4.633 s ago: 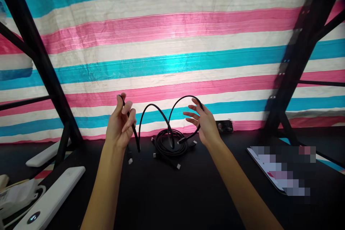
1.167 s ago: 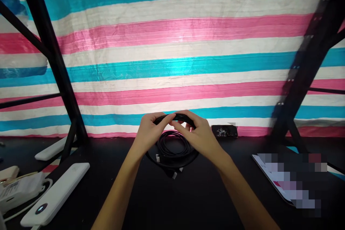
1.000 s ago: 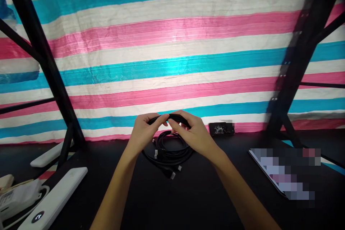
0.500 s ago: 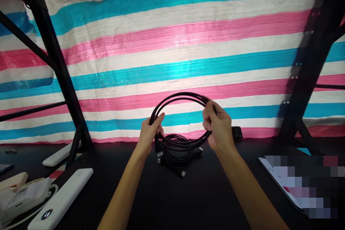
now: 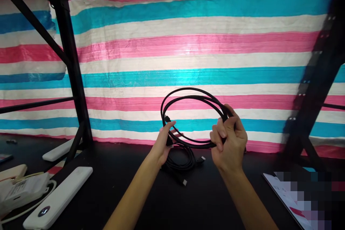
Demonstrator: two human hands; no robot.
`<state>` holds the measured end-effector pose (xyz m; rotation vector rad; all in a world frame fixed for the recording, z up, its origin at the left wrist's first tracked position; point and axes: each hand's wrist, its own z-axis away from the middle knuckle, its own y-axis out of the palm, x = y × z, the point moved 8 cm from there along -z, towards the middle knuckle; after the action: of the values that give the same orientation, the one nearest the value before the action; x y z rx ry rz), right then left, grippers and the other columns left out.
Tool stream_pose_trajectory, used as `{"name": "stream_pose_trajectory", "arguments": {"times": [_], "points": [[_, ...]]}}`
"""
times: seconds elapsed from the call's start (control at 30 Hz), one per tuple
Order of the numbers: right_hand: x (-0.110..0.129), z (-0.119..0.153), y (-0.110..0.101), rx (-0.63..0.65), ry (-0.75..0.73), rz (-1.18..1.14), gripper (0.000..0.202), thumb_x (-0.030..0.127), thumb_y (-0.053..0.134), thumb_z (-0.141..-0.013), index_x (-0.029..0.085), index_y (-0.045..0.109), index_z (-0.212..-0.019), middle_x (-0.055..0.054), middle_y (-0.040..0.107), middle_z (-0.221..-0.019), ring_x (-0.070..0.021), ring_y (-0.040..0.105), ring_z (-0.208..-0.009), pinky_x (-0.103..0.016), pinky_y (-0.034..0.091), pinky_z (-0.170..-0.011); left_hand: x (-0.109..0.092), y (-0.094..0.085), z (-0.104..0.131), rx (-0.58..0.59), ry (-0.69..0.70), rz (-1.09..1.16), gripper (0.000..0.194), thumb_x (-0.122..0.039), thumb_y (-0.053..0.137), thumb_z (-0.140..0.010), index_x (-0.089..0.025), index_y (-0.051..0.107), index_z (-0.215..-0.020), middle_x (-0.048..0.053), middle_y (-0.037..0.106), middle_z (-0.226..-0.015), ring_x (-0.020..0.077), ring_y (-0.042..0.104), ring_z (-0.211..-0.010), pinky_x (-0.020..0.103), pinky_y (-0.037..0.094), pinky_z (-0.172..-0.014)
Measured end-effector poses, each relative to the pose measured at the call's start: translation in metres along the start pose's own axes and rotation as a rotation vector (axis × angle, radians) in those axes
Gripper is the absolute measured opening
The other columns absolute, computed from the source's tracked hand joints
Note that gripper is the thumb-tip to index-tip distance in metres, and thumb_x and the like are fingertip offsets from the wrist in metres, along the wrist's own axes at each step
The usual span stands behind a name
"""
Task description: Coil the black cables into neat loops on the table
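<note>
A looped black cable [image 5: 194, 97] is held up in front of me, with a connector [image 5: 167, 118] dangling inside its left side. My right hand [image 5: 230, 140] is closed round the right side of the loops. At the left side, my left hand [image 5: 161, 143] has its thumb and fingers apart, and the cable passes between them. A dark plug lies close to its palm; whether it touches is unclear. Beneath the held loops, a second coiled black cable [image 5: 179, 165] rests on the black table [image 5: 205, 208], its light-tipped plugs [image 5: 184, 183] showing.
White power banks [image 5: 61, 197] and a white box-shaped device with a cord [image 5: 24, 190] lie at the left. A flat screen device [image 5: 283, 197], partly pixelated, is at the right. Black metal posts [image 5: 75, 79] stand before a striped plastic sheet [image 5: 188, 54].
Both hands and the looped cable have shifted right in view. My left fingers have loosened, the loops have spread apart on that side, and a connector now hangs free. My right hand keeps its hold.
</note>
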<state>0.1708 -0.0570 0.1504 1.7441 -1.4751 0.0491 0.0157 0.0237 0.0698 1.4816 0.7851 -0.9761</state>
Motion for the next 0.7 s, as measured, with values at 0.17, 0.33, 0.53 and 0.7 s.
{"name": "stream_pose_trajectory", "arguments": {"times": [0.17, 0.33, 0.53, 0.7], "points": [[-0.006, -0.006, 0.001, 0.101, 0.098, 0.003, 0.021, 0.037, 0.058, -0.082, 0.027, 0.060, -0.101, 0.011, 0.028, -0.049, -0.0009, 0.017, -0.030, -0.017, 0.014, -0.030, -0.006, 0.015, 0.005, 0.188, 0.043, 0.030, 0.034, -0.050, 0.060, -0.072, -0.018, 0.053, -0.079, -0.001, 0.059, -0.061, 0.0199, 0.066, -0.069, 0.025, 0.040, -0.063], [-0.013, -0.016, -0.008, 0.105, 0.109, 0.301, 0.042, 0.040, 0.060, -0.079, 0.031, 0.047, -0.119, 0.009, 0.046, -0.061, -0.0011, 0.028, -0.029, -0.016, 0.021, -0.028, -0.021, 0.013, 0.007, 0.235, 0.158, -0.021, 0.046, -0.053, 0.053, -0.077, -0.019, 0.032, -0.054, -0.009, 0.027, -0.036, 0.0185, 0.065, -0.055, 0.023, 0.038, -0.063], [-0.013, -0.015, -0.009, 0.091, 0.002, 0.776, 0.058, 0.043, 0.059, -0.076, 0.027, 0.042, -0.129, 0.000, 0.058, -0.085, -0.0047, 0.042, -0.036, -0.023, 0.038, -0.033, -0.029, 0.005, 0.006, 0.212, 0.211, -0.243, 0.045, -0.043, 0.048, -0.081, -0.021, 0.026, -0.048, -0.010, 0.019, -0.032, 0.0162, 0.060, -0.042, 0.023, 0.036, -0.059], [-0.013, -0.012, -0.001, 0.201, -0.037, 0.915, 0.055, 0.043, 0.058, -0.077, 0.026, 0.044, -0.128, -0.001, 0.059, -0.086, -0.0055, 0.039, -0.039, -0.024, 0.036, -0.038, -0.037, 0.000, 0.006, 0.210, 0.232, -0.479, 0.049, -0.041, 0.045, -0.082, -0.021, 0.025, -0.043, -0.009, 0.018, -0.032, 0.0148, 0.057, -0.037, 0.023, 0.036, -0.056]]}}
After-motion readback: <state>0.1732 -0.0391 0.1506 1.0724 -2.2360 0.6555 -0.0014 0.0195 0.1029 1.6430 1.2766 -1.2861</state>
